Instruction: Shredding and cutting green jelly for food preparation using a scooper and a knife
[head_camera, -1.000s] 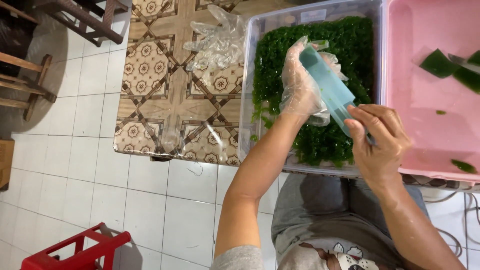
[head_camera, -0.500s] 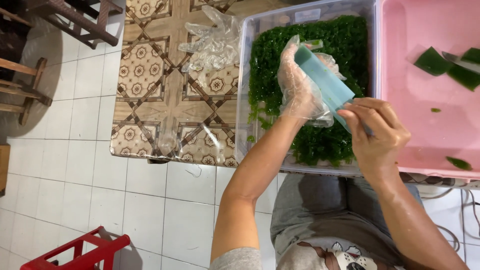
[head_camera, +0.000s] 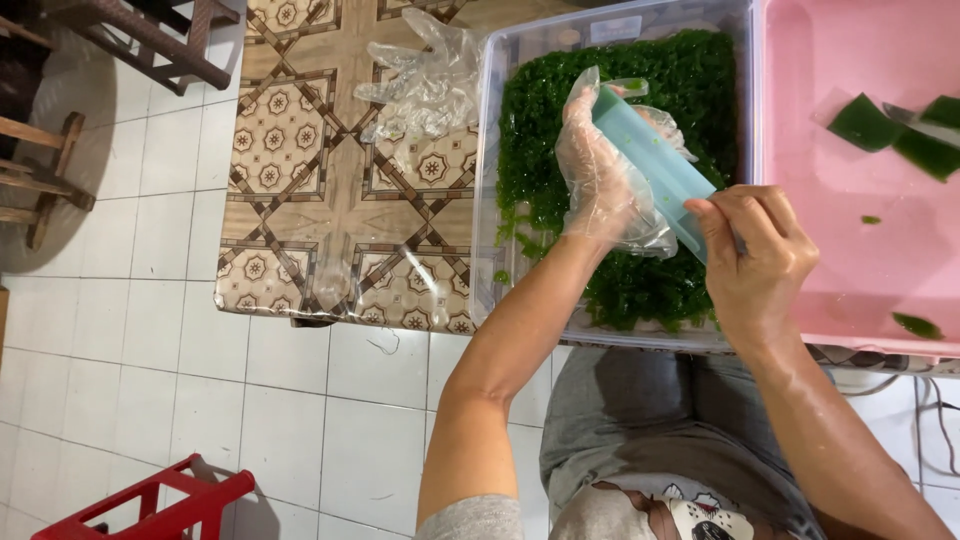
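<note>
The person is holding a light blue scraper (head_camera: 650, 165) over the clear tub (head_camera: 487, 180) of shredded green jelly (head_camera: 690, 90) in the upper middle of the frame. It looks wet, so it may be slipping; a loose grip could drop it into the shreds or flick bits onto the worktop (head_camera: 300, 200). The left hand (head_camera: 605, 175), in a thin plastic glove, is curling its fingers shut around the scraper's upper end. The bare right hand (head_camera: 755, 255) is pinching the lower end, fingers closed tight.
</note>
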